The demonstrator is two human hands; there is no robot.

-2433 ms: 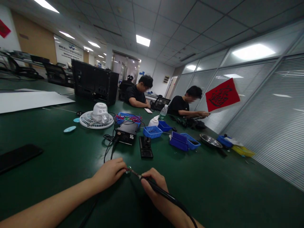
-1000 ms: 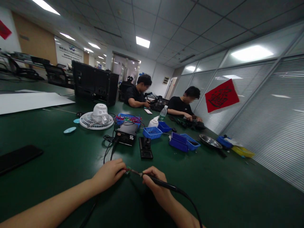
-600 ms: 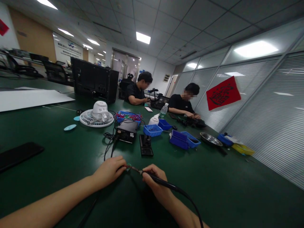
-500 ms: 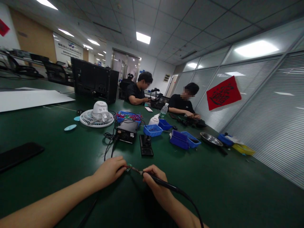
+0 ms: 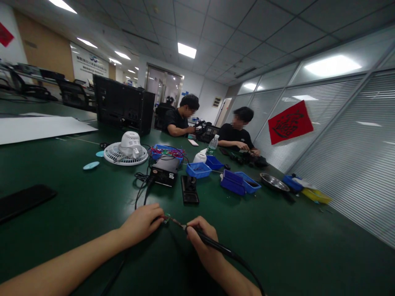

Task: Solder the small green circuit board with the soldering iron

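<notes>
My right hand [image 5: 205, 242] grips a black soldering iron [image 5: 212, 242] like a pen, its metal tip pointing left. The tip is close to a small green circuit board [image 5: 167, 218]; whether they touch is too small to tell. My left hand [image 5: 143, 222] rests on the green table [image 5: 240, 222], its fingers pinched at the board's left side. Reddish wire shows between these fingertips and the board. Beyond the hands are a black soldering station [image 5: 165, 170] with cables and a black iron stand [image 5: 189, 190].
A white fan part [image 5: 126, 154] and a blue basket of wires [image 5: 168, 152] are farther back. Blue trays [image 5: 233, 181], a metal pan [image 5: 274, 182] and a yellow tray [image 5: 317, 195] lie to the right. A black phone-like slab [image 5: 26, 201] is at left. Two people sit across the table.
The iron's tip has shifted slightly right and down, away from the board. My left hand and the board have barely moved. Across the table, the person at right leans a little further left.
</notes>
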